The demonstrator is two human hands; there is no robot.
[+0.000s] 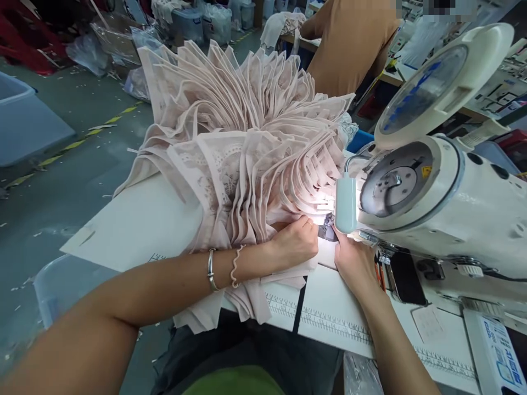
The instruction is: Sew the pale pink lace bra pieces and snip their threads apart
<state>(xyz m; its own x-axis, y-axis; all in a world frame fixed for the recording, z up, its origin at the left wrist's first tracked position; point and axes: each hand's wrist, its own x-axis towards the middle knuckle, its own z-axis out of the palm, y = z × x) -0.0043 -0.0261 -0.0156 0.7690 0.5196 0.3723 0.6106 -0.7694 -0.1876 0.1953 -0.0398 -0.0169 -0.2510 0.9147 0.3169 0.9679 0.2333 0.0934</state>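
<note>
A big fanned stack of pale pink lace fabric pieces (pixel 247 126) lies on the white sewing table (pixel 140 219). My left hand (pixel 294 241) presses a pink piece flat beside the needle area, its fingers closed on the cloth. My right hand (pixel 354 263) sits under the white sewing machine (pixel 432 186) head, pinching a small dark label (pixel 327 230) with the cloth at the lit needle spot. I wear a silver bangle and a pink coil band on my left wrist.
A black phone (pixel 405 277) lies on the table under the machine. Printed rulers (pixel 329 323) run along the table's front edge. Another person in an orange top (pixel 349 38) sits beyond the stack. Bins and plastic bags (pixel 193 22) crowd the far floor, and a grey bin (pixel 24 120) stands at left.
</note>
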